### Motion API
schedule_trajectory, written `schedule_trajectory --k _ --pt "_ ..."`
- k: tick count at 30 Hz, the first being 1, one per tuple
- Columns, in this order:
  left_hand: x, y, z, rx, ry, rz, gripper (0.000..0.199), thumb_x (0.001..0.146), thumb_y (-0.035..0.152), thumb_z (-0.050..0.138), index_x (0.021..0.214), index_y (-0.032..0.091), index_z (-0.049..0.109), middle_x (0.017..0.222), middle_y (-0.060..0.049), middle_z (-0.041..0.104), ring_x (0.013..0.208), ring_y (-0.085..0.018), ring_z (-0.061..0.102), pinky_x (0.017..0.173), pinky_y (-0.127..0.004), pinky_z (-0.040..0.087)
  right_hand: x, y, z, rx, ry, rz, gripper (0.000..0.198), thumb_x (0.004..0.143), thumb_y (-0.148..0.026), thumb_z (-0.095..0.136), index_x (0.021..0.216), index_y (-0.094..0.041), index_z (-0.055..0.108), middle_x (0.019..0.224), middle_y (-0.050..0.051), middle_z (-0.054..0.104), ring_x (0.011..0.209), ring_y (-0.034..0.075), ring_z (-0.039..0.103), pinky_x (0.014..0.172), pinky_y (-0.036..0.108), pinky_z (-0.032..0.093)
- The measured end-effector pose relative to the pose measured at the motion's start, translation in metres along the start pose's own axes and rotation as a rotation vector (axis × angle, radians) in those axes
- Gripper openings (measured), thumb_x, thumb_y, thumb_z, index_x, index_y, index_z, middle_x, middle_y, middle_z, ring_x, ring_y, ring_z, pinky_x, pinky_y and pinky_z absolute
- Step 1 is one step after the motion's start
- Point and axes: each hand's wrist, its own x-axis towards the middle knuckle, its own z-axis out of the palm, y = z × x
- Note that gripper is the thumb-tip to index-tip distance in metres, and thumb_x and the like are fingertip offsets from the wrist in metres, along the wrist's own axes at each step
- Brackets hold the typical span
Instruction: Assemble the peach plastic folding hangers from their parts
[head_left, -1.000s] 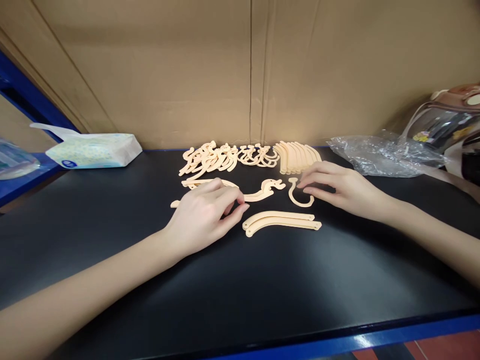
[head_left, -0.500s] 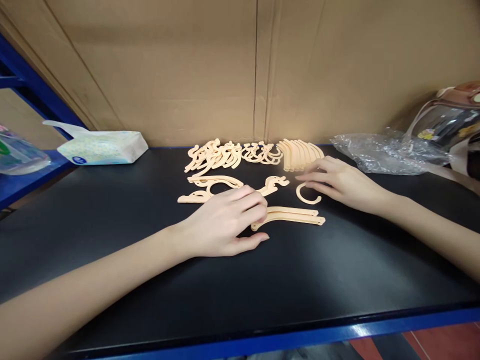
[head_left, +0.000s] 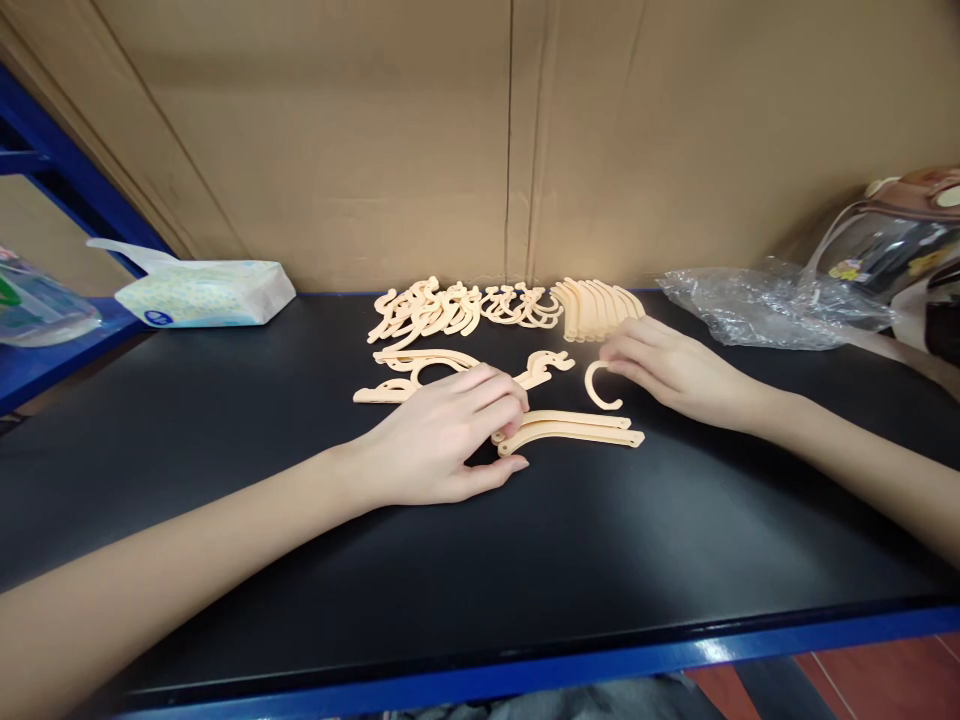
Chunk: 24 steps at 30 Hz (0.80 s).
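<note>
My right hand [head_left: 675, 372] has its fingers together on the upper end of a cream curved hook [head_left: 594, 388], which curls down to the left. My left hand [head_left: 454, 430] hovers low over the middle of the table, fingers bent and thumb apart. Its fingertips are beside the left ends of two long curved hanger arms [head_left: 570, 428]; contact cannot be made out. Behind it lie another hanger arm [head_left: 431, 356], a flat piece with a rounded end [head_left: 386, 393] and a wavy piece [head_left: 541, 370], partly covered by the hand.
Along the cardboard wall [head_left: 337, 150] sit a heap of wavy pieces [head_left: 431, 308], a group of hooks [head_left: 523, 305] and a row of arms [head_left: 600, 308]. A tissue pack [head_left: 210, 292] is at left; clear plastic [head_left: 765, 305] and a bottle [head_left: 892, 250] at right. The black table [head_left: 480, 590] has a blue edge.
My right hand's fingers have closed on the hook, and the hook has shifted slightly left and turned. My left hand has drawn back a little to the left.
</note>
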Motion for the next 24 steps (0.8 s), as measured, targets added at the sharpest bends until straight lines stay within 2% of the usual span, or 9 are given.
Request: schedule_trajectory --k 5,11,13,18,24 --pt "-0.001 0.0 0.0 -0.007 0.001 -0.006 0.015 0.09 0.029 0.052 0.08 0.019 0.049 0.106 -0.007 0.06 0.099 -0.02 0.052 0.086 -0.032 0.042 0.0 -0.003 0.004 0.224 -0.003 0.064 0.025 0.097 -0.035 0.035 0.094 -0.022 0.055 0.094 0.007 0.056 0.088 0.021 0.054 0.081 0.036 0.042" --pt "0.001 0.0 0.0 0.006 -0.019 0.004 0.016 0.091 0.03 0.05 0.08 0.018 0.048 0.107 -0.008 0.059 0.1 -0.021 0.051 0.088 -0.033 0.041 0.006 -0.016 0.006 0.653 -0.055 0.21 0.026 0.094 -0.043 0.043 0.084 -0.021 0.055 0.085 0.002 0.057 0.083 0.018 0.053 0.077 0.032 0.042" --pt "0.001 0.0 0.001 0.012 -0.02 0.008 0.016 0.091 0.03 0.05 0.08 0.018 0.048 0.107 -0.008 0.059 0.1 -0.021 0.051 0.089 -0.033 0.041 0.008 -0.019 0.005 0.762 -0.053 0.255 0.027 0.091 -0.043 0.048 0.081 -0.02 0.055 0.08 0.001 0.056 0.076 0.016 0.051 0.072 0.03 0.042" --pt "0.001 0.0 0.001 0.026 -0.015 0.02 0.017 0.091 0.03 0.051 0.08 0.018 0.049 0.107 -0.008 0.059 0.1 -0.02 0.051 0.089 -0.032 0.042 0.01 -0.019 0.002 0.899 0.025 0.359 0.034 0.089 -0.042 0.052 0.064 -0.019 0.051 0.061 -0.002 0.047 0.063 0.012 0.045 0.069 0.028 0.038" --pt "0.002 0.0 0.002 0.067 0.003 0.037 0.017 0.092 0.029 0.05 0.08 0.017 0.054 0.108 -0.008 0.061 0.101 -0.021 0.053 0.089 -0.033 0.042 0.011 -0.018 0.002 0.993 0.028 0.415 0.032 0.086 -0.043 0.057 0.067 -0.018 0.055 0.062 -0.001 0.051 0.062 0.013 0.048 0.066 0.029 0.04"
